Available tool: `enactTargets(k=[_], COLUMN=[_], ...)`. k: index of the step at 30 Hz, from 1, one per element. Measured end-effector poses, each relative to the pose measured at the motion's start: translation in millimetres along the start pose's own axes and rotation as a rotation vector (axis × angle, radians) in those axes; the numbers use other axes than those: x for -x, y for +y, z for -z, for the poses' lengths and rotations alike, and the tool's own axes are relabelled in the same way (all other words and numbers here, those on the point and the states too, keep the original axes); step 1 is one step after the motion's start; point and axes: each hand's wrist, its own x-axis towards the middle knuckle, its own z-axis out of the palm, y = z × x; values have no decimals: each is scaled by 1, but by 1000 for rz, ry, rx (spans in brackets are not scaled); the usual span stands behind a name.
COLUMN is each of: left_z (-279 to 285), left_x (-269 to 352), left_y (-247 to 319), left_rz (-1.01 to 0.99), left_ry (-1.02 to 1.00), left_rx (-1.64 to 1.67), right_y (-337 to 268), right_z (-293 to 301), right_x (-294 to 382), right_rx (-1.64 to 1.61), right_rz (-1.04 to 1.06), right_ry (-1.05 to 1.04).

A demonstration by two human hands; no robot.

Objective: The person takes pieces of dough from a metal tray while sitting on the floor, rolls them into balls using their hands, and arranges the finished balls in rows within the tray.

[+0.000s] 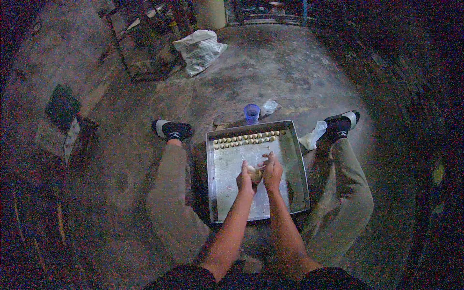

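A square metal tray point(232, 195) lies on the floor between my legs. Two rows of small pale round balls point(237, 141), which look like dough, run along its far side. Over the middle of the tray, my left hand point(246, 179) is closed around a larger pale lump point(255, 173) that looks like dough. My right hand point(272, 172) is close beside it on the right, its fingers partly spread near the lump; whether it pinches a piece is too blurred to tell.
Beyond the tray stand a blue plastic cup point(251, 113) and a crumpled clear plastic bag point(269, 107). Another plastic bag point(313, 137) lies by the tray's right corner, near my shoe. A white sack point(200, 52) is farther off, beside a dark frame point(145, 54).
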Motion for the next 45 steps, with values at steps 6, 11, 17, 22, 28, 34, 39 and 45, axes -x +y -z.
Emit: enactTargets(k=[6,11,17,22,28,34,39,45], left_z=[11,0,-8,-34,-47,-43,-44,-42], left_x=[-3,5,-15,19,52,61,56,50], left_y=[30,34,5,-3,42,32,19,8], left_rz=[-99,-177,-253,-884,-974,-1047,-899,-938], left_ry=[148,166,-64,-53,-422,-597,-491,-175], left_rx=[20,74,-234,-891,-1129,-1336,-1322,-1059], right_y=[11,16,-2,41,4,-17,-6,-2], right_z=[-12,-11,-27,11,47,40,31,24], right_x=[-6,0,10,-23,-29,-12,-16,-22], right_rx=[91,336,716,351,552,384,455,59], right_rz=[-6,-87,6,-134,-251,-18,-42,176], right_ry=[-59,-422,0,366,116,250,178,37])
